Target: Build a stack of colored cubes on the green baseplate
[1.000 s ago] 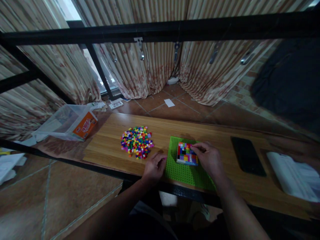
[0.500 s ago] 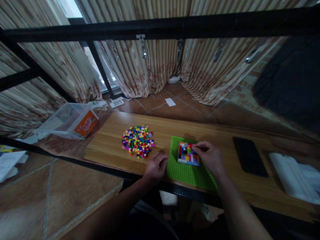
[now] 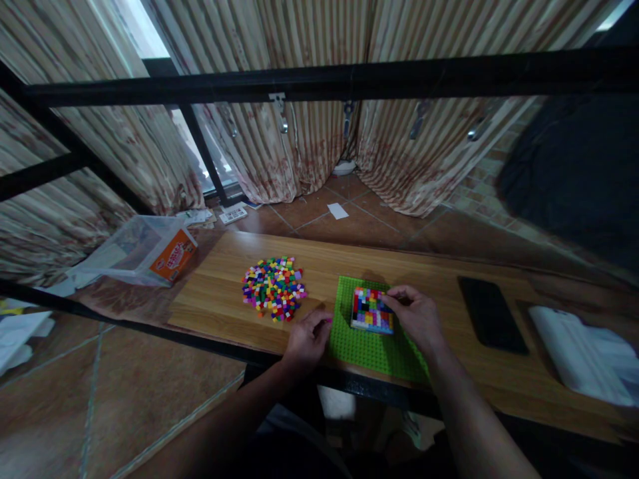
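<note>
A green studded baseplate (image 3: 367, 356) lies on the wooden table, and on it stands a low block of many-coloured toy bricks (image 3: 372, 319) with a dark gap in its top layer. My right hand (image 3: 412, 316) is at the block's upper right corner, thumb and forefinger pinched together; whatever is between them is hidden. Beside the baseplate's left edge, my left hand (image 3: 305, 339) is closed, with a small pink brick (image 3: 329, 320) showing at its fingertips. A loose pile of small coloured bricks (image 3: 273, 287) is spread to the left of the baseplate.
A black phone (image 3: 492, 314) lies right of the baseplate, and a white packet (image 3: 574, 352) is beyond it. At the far left is a clear plastic box (image 3: 134, 256) with an orange label. A dark metal bar (image 3: 309, 86) crosses in front of striped curtains.
The camera view has tilted slightly, so the scene sits a little lower. Both hands keep nearly the same places; a pink brick now shows at my left fingertips.
</note>
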### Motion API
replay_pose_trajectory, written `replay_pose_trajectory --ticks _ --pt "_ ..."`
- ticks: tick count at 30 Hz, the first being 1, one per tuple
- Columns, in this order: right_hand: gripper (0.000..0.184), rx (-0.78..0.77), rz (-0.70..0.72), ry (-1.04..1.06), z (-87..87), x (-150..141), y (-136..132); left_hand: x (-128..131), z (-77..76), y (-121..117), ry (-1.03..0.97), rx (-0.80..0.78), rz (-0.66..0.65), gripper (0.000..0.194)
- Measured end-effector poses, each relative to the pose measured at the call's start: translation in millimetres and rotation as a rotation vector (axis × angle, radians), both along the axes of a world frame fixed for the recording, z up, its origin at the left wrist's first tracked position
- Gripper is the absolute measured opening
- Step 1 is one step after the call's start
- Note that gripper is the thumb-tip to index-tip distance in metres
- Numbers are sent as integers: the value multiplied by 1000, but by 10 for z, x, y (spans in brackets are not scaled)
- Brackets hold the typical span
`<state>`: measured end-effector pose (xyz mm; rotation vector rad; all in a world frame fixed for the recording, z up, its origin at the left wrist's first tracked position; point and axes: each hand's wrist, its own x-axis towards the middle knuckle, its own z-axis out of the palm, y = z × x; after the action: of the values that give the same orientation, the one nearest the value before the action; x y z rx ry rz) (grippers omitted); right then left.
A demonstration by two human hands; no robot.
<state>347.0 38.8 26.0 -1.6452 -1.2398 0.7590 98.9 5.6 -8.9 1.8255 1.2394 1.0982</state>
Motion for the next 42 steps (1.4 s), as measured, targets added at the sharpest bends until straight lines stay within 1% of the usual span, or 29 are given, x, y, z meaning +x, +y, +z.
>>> replay_pose_trajectory --ticks 3,5,7,9,11,14,17,20,27,30,32,37,40,42 --pt "35 72 -45 -8 95 -9 -53 19 3 16 -142 -61 58 14" --pt "33 95 -17 23 154 -58 -100 58 51 27 -246 -122 81 12" --pt "31 110 79 76 196 -149 -157 117 136 37 -358 -197 79 12" --pt "27 135 205 107 221 -265 -220 186 241 46 -482 -271 86 13" --pt "22 157 321 85 237 -376 -278 252 343 52 -590 -330 88 17" --pt "20 169 456 12 258 -482 -332 320 461 51 -694 -393 42 23" --pt "20 194 530 10 273 -507 -344 348 527 39 -759 -437 -8 27" --pt "19 215 551 18 291 -494 -339 344 544 28 -775 -464 -47 29" --pt "18 202 587 45 345 -497 -359 307 453 13 -706 -476 -98 35" --pt "17 193 566 27 334 -488 -352 306 413 2 -682 -466 -103 35" --pt "18 190 521 4 316 -449 -333 298 389 0 -662 -456 -82 33" --pt "24 151 275 -53 282 -205 -253 183 262 7 -522 -439 7 24" --pt "28 109 132 -108 279 -33 -210 78 154 1 -413 -407 18 19" --pt "30 89 65 -143 273 46 -190 26 108 -10 -348 -383 2 17"
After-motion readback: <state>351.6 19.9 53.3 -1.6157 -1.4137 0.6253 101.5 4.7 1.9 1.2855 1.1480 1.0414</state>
